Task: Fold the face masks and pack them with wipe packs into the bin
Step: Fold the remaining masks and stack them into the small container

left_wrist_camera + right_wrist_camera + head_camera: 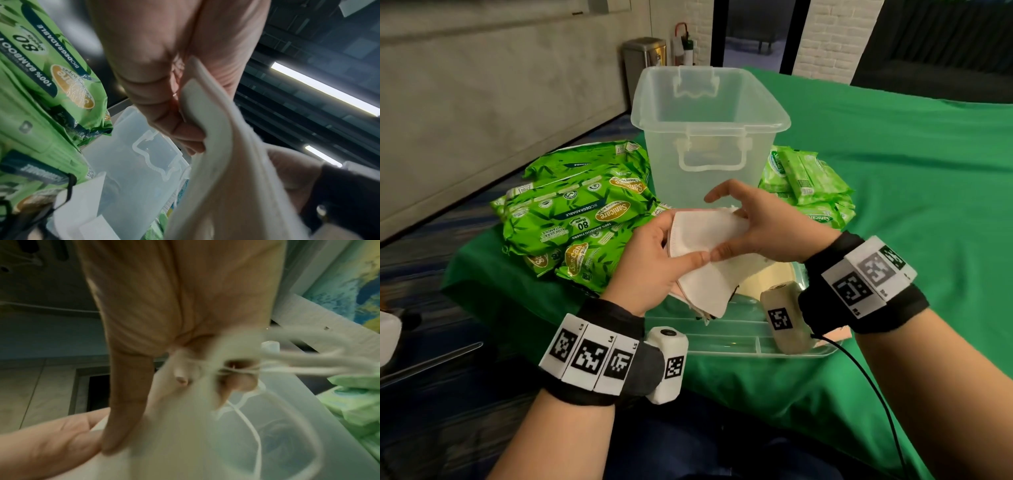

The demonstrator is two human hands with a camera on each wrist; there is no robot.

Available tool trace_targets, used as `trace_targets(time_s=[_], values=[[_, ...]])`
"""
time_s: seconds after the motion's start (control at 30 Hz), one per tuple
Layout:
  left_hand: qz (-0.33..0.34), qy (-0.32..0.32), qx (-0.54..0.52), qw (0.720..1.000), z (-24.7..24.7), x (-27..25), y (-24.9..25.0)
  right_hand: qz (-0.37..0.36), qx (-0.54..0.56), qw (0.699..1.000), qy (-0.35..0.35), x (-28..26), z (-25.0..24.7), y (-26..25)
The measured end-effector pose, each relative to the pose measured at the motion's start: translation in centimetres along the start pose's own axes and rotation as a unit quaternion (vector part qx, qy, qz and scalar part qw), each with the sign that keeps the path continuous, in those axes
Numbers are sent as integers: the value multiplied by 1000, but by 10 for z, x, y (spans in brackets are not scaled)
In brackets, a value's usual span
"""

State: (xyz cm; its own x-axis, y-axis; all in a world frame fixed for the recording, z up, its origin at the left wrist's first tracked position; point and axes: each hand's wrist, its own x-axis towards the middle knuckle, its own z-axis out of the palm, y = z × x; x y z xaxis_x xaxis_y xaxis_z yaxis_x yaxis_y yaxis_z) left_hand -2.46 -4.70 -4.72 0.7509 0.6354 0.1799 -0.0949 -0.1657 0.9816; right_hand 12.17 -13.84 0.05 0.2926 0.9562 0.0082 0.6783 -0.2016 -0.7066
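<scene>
Surface: green cloth (893,178) drawn over a table, with a grey wall and a steel pedal bin (643,60) behind it.
Landmark: clear plastic bin (770,113) standing upright and lidless on the cloth; through its walls I cannot tell what lies inside.
Lid: clear lid (729,337) lying flat on the cloth on the near side of the bin, partly under the hands.
Large wipe packs: heap of green wipe packs (571,212) just left of the bin, some stacked on others.
Small wipe packs: pile of paler green packs (808,181) just right of the bin.
Face mask: white face mask (709,233) held in the air in front of the bin, above the lid.
Other masks: more white masks (705,291) lying under the held one, on the lid.
Left hand: left hand (650,260) grasps the mask's left edge, thumb on top and fingers curled beneath it.
Right hand: right hand (763,226) pinches the mask's right side, its thumb tip meeting the left thumb on the fabric, index finger raised; white ear loops (304,358) trail from its fingers.
Wrists: black straps carrying printed marker tags (589,356) and a small camera on each.
</scene>
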Motion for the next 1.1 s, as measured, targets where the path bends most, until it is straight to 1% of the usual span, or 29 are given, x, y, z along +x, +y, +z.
trace_targets(time_s=[0.07,0.1,0.17,0.23,0.37,0.43,0.5,0.57,0.67,0.73,0.8,0.83,0.87,0.9,0.93,0.97,1.0,1.03,1.07,1.1], values=[[1,11,-6,1000,-1,1,0,-25,-66,997,20,1,1,1],[0,13,-7,1000,-2,1,0,-35,-71,997,26,2,1,0],[-1,4,-1,1000,-2,0,2,-52,-37,997,37,3,3,-2],[-1,-5,15,1000,-1,0,4,-91,-3,994,61,5,6,-4],[5,21,34,999,-1,0,3,-153,36,980,122,3,14,-3],[10,43,22,999,-3,0,1,-196,21,969,152,0,17,0],[18,50,2,999,-4,1,0,-233,-12,960,157,-3,18,2],[28,36,-6,999,-3,1,-1,-229,-12,962,145,-4,17,2],[31,24,1,999,-3,3,0,-175,38,976,124,-2,16,2],[17,33,-23,999,-4,4,1,-166,110,973,117,0,17,5],[-1,44,-37,998,-6,5,3,-145,194,961,132,2,16,9],[-9,56,-36,998,-7,4,3,-123,224,954,156,2,14,13],[-16,70,-33,997,-9,5,2,-96,230,948,198,3,12,16],[-23,87,-28,996,-10,5,2,-63,206,942,258,4,9,20],[-28,104,-25,994,-11,5,1,-34,162,930,330,5,7,25],[-34,119,-24,992,-12,5,-1,-12,116,908,403,6,5,28],[-38,134,-29,990,-12,6,-2,-8,78,882,465,7,6,28],[-43,148,-38,987,-10,7,-3,-30,55,862,503,6,8,25],[-47,162,-49,984,-8,8,-4,-71,41,855,512,7,12,20],[-51,175,-61,981,-5,9,-5,-113,30,862,493,7,17,14]])
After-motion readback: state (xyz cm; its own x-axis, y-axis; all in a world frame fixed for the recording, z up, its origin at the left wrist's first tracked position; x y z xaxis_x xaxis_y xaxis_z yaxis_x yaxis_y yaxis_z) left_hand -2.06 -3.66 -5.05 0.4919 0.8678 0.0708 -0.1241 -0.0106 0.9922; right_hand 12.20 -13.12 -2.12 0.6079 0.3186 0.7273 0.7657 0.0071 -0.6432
